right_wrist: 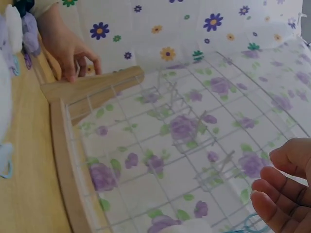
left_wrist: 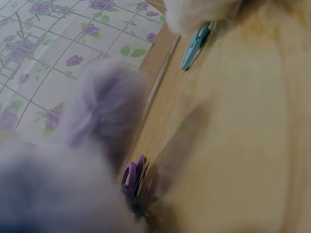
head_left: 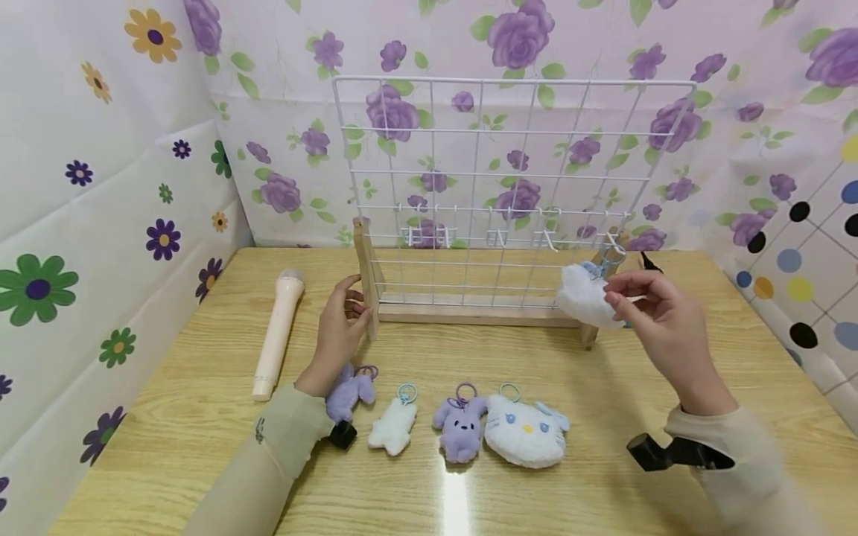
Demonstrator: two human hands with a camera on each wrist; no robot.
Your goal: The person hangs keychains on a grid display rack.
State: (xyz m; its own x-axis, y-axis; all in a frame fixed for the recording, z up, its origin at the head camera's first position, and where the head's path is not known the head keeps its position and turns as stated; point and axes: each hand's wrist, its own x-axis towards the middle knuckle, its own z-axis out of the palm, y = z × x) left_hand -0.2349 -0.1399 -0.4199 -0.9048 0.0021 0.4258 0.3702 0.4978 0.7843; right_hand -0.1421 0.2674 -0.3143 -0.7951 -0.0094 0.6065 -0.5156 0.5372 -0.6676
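The mike (head_left: 276,339) lies at the far left of the table, its head toward the back. Just right of it, the left hand (head_left: 340,324) holds the post (head_left: 366,279), fingers and thumb bent against the wood, which looks hard and rigid enough to brace. Near that wrist lies a lilac plush (head_left: 345,396), partly hidden by the sleeve, then a white plush (head_left: 394,426), both with rings toward the rack (head_left: 469,316). Next come the lilac dog (head_left: 462,432) and the cat plush (head_left: 528,432), touching or nearly so.

The fluffy plush (head_left: 585,294) is up at the rack's right end, its blue ring (head_left: 611,257) at the rightmost hook; whether the ring is threaded, I cannot tell. Beside it is the right hand (head_left: 663,320), with a narrow gap between thumb and fingers and nothing visibly gripped; any light touch on the fur is unclear.

The plush should be light, soft and hard to break, but it would squash and swing if pushed by the body. The stiffer ring seems the better hold, with a fingertip pinch.
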